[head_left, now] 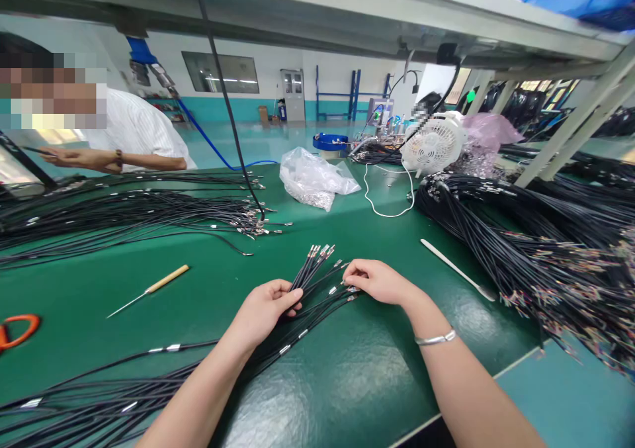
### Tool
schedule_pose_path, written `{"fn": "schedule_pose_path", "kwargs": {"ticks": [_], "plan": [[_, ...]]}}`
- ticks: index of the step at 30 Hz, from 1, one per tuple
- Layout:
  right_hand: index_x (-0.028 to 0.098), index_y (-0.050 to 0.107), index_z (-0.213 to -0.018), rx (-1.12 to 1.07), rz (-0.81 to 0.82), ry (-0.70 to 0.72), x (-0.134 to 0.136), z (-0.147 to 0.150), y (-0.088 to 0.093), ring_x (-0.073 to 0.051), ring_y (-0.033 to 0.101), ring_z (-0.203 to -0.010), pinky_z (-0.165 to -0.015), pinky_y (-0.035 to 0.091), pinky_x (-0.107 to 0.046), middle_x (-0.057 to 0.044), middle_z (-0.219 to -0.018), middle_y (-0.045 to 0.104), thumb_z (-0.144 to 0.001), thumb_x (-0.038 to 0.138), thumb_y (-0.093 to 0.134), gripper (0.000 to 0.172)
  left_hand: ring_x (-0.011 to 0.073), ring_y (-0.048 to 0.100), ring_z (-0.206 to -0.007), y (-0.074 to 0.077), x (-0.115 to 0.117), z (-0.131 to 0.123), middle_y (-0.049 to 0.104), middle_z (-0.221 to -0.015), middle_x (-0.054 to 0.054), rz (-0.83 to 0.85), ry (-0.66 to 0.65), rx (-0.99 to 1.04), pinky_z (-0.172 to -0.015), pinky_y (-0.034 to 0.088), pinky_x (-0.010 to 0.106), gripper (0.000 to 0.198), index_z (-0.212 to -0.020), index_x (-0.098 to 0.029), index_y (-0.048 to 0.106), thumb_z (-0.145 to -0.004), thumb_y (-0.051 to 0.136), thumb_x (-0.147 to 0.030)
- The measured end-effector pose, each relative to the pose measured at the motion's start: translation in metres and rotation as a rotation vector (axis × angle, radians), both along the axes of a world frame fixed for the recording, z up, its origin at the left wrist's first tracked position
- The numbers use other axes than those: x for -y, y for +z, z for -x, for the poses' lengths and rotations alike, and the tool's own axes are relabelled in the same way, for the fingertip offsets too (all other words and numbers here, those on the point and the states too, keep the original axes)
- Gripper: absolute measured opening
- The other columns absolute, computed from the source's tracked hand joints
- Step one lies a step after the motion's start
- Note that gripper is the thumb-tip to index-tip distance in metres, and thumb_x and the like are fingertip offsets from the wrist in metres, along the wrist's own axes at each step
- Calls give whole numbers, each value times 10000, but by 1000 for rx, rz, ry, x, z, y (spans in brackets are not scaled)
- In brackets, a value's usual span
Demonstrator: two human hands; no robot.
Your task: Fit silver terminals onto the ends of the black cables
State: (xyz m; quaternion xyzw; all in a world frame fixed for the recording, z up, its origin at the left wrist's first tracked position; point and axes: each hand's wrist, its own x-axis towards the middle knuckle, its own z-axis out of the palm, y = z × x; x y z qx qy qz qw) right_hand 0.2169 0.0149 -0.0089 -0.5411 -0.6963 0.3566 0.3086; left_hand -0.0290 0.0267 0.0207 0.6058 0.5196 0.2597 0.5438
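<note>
My left hand [270, 306] is wrapped round a bundle of thin black cables [308, 272], whose bare metal-tipped ends stick up together above the fingers. To its right, my right hand [380, 281] has thumb and fingertips pinched at the end of a black cable; the fingers partly cover that tip. Just below them lie further loose cable ends [342, 294] with silvery tips and white labels. These cables run back under my left forearm to a spread of black cables [109, 395] at the lower left.
On the green table [218, 269] lie a wooden-handled awl [166, 281], orange-handled scissors [20, 332] and a white stick [456, 269]. Cable piles [496, 236] stand at right and back left. Behind are a plastic bag [315, 177] and a white fan [432, 145]. A co-worker [143, 127] is at left.
</note>
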Motion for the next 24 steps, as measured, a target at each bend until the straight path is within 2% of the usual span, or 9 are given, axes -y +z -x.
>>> {"fn": "schedule_pose_path", "kwargs": {"ticks": [8, 14, 18, 24], "plan": [[205, 617, -805, 1, 5, 4, -1, -2, -2, -156, 589, -722, -660, 442, -266, -5, -814, 650, -797, 272, 528, 112, 111, 516, -570, -4, -3, 3, 620, -638, 0, 17, -11, 35, -614, 386, 232, 285, -664, -154, 573, -646, 645, -429], [202, 634, -827, 6, -57, -91, -4, -5, -1, -173, 602, -787, -734, 446, -298, -20, -885, 666, -819, 307, 510, 163, 125, 524, -583, -4, -1, 5, 619, -640, 7, 12, 0, 58, -612, 383, 247, 297, -671, -152, 575, -629, 658, -433], [195, 614, -823, -14, -66, -145, -7, -1, -2, -166, 608, -747, -712, 450, -296, -21, -806, 670, -864, 367, 443, 246, 132, 530, -614, -5, -1, 6, 625, -655, 11, 11, -9, 82, -634, 377, 251, 284, -675, -152, 581, -660, 636, -430], [187, 583, -994, -122, -13, -185, -12, 7, -10, -136, 601, -660, -637, 456, -268, -35, -806, 664, -895, 371, 376, 294, 126, 535, -637, -7, -2, 7, 636, -694, 16, 45, -10, 114, -670, 368, 246, 270, -690, -149, 583, -695, 623, -416]]}}
